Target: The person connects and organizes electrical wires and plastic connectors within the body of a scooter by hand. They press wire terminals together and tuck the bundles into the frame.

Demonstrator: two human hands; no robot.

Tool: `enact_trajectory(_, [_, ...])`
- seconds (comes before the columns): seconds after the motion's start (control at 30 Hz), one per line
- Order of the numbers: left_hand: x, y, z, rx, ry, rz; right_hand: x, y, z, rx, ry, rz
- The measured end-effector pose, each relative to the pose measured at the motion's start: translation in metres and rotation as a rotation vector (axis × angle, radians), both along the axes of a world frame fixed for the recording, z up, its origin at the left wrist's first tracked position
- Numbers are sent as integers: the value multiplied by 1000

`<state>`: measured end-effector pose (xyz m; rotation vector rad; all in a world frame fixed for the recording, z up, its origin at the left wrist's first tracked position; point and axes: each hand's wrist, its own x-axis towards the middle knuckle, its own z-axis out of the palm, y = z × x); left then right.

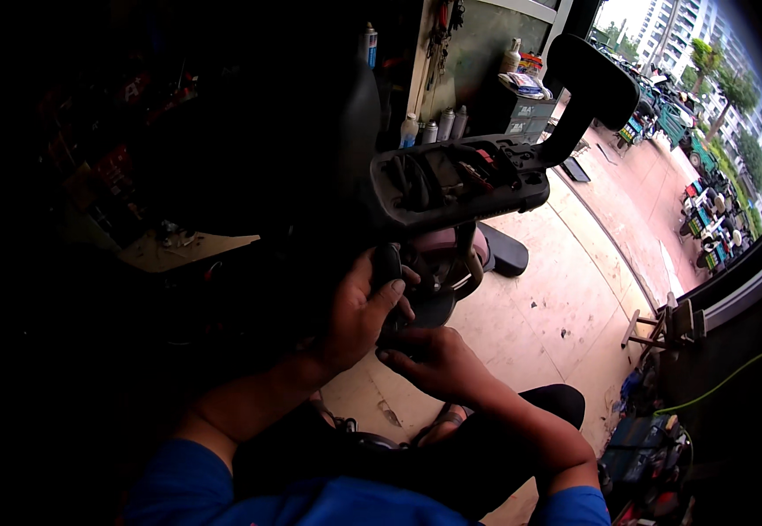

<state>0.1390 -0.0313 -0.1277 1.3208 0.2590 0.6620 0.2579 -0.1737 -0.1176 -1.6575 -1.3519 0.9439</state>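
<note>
A black two-wheeler with an open compartment holding cables stands in front of me, a pinkish round part and dark tubing low on it. My left hand is raised beneath the compartment, fingers curled around a small dark part. Just below it, my right hand has its fingers curled in at the underside of the vehicle; what they hold is hidden in shadow.
Spray cans and bottles line the back by a door, with stacked grey boxes. A folding stool, a green hose and dark clutter lie right. Parked scooters show outside. The left side is very dark.
</note>
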Motion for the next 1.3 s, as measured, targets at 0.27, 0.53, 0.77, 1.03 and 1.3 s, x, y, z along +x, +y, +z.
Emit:
enact_trajectory(0.27, [3, 3, -7, -155, 73, -20, 0, -3, -16, 12, -222, 158])
enact_trajectory(0.53, [7, 5, -11, -319, 40, -26, 2, -4, -21, -166, -530, 403])
enact_trajectory(0.77, [11, 3, -15, -178, 121, 5, 5, -11, -44, -251, -631, 604])
enact_trajectory(1.03, [13, -1, -20, -76, 172, 41, 9, -15, -57, -212, -704, 592])
enact_trajectory(1.3, [13, -3, -22, -81, 195, 17, 11, -14, -60, -194, -694, 614])
